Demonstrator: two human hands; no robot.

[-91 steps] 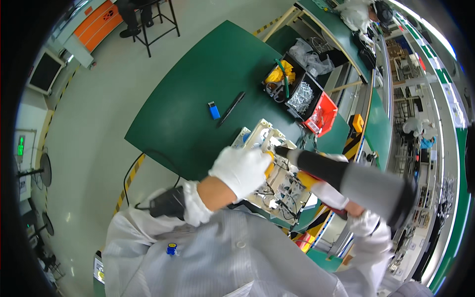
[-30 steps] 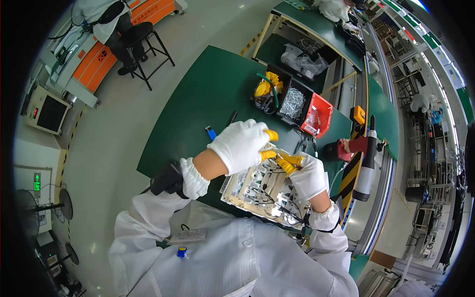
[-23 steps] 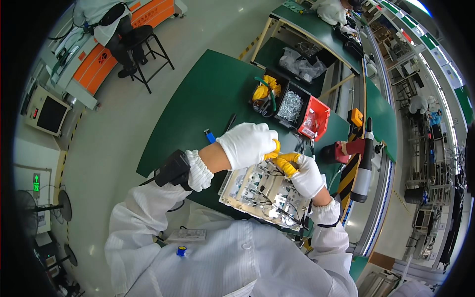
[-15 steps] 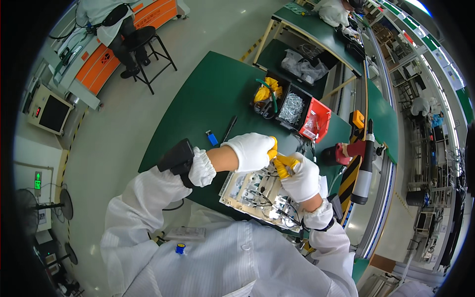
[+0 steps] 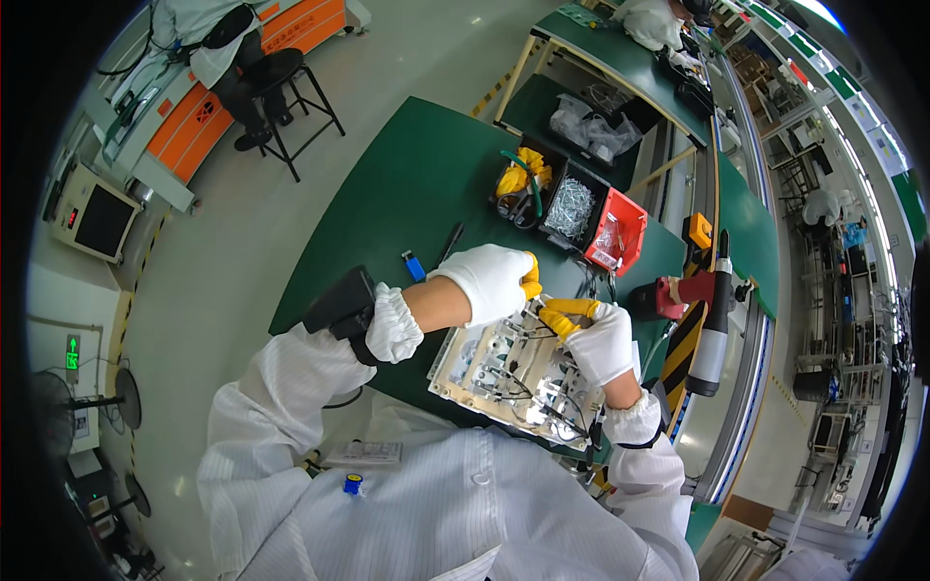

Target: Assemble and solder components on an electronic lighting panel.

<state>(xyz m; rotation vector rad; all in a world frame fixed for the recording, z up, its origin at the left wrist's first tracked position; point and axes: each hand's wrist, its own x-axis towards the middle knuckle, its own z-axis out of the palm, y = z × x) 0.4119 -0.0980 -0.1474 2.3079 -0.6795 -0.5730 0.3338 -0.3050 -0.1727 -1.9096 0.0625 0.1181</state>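
Both my hands wear white gloves with yellow fingertips. My left hand (image 5: 499, 281) is closed at the far edge of a cream frame (image 5: 475, 399) with metal plates and black cables on it. Whatever its curled fingers hold is too small or hidden to make out. Just to the right, my right hand (image 5: 593, 334) hovers over the far side of the same frame, thumb and fingers drawn together near the left fingertips. Anything between them cannot be made out. Black cables (image 5: 518, 387) run loosely across the frame's middle.
Beyond my hands stand a black bin of screws (image 5: 572, 207), a red bin (image 5: 618, 232) and a bin with yellow gloves (image 5: 523, 174). A blue object (image 5: 414, 266) and a black pen-like tool (image 5: 451, 242) lie left. A red-and-grey power tool (image 5: 712, 320) is at right.
My right hand has shifted slightly down and right, its fingers stretching more toward the left. My left hand has dropped a little toward the frame, and more of the frame shows between the hands.
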